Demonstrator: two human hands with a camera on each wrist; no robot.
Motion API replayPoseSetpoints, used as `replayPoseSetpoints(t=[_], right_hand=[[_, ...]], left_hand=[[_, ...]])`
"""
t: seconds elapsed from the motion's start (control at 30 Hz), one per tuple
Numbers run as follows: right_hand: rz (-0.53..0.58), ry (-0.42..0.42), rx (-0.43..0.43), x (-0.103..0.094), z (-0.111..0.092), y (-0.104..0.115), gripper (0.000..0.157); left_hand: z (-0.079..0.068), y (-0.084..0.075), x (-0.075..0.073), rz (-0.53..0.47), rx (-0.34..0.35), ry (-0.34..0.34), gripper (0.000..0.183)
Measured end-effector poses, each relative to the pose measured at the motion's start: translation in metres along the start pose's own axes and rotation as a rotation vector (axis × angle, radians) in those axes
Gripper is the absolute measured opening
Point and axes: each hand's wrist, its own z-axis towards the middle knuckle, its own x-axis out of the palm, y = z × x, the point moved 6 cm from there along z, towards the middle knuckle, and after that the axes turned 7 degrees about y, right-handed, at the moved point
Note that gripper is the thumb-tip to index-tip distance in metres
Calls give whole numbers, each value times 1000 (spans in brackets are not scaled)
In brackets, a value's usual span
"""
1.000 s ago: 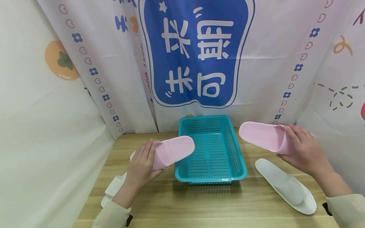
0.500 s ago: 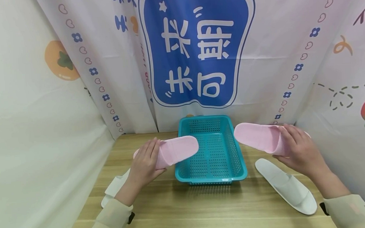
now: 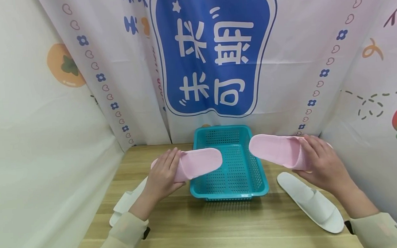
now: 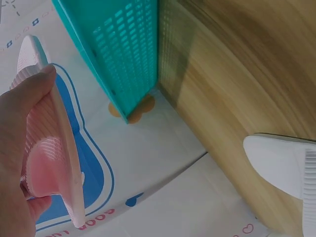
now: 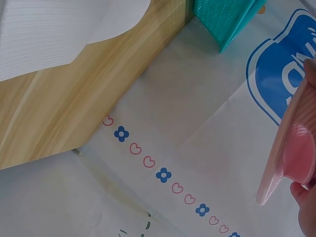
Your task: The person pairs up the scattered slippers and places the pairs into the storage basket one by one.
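My left hand (image 3: 164,178) grips a pink slipper (image 3: 203,162) around its strap, thumb beneath and fingers over the top. The slipper's toe end overlaps the left side of a teal basket (image 3: 197,191) in the head view. A second pink slipper (image 3: 271,149) is held the same way in my right hand (image 3: 324,167), its tip over the basket's right rim. Both slippers are in the air, as the left wrist view shows with the left slipper (image 4: 69,163) apart from the basket wall (image 4: 123,54). The right wrist view catches only part of the right slipper (image 5: 281,158).
A white slipper (image 3: 309,202) lies on the wooden table (image 3: 222,232) to the right of the basket. Another white slipper (image 3: 124,203) lies at the left, partly hidden by my left forearm. Printed cloth (image 3: 282,88) hangs behind and at both sides.
Both hands have moved inward with their pink slippers, the left one rightward and the right one leftward, so both overlap the basket more. The basket and white slippers stay put.
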Motion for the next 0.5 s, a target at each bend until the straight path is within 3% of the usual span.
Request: replayPoseSetpoints(t=[0.3, 0.5], right_hand=[[53, -46, -82, -2, 9, 12, 84], [33, -40, -78, -1, 12, 17, 84]], left_hand=[[8, -5, 0, 4, 29, -1, 106], [12, -9, 0, -10, 44, -2, 106]])
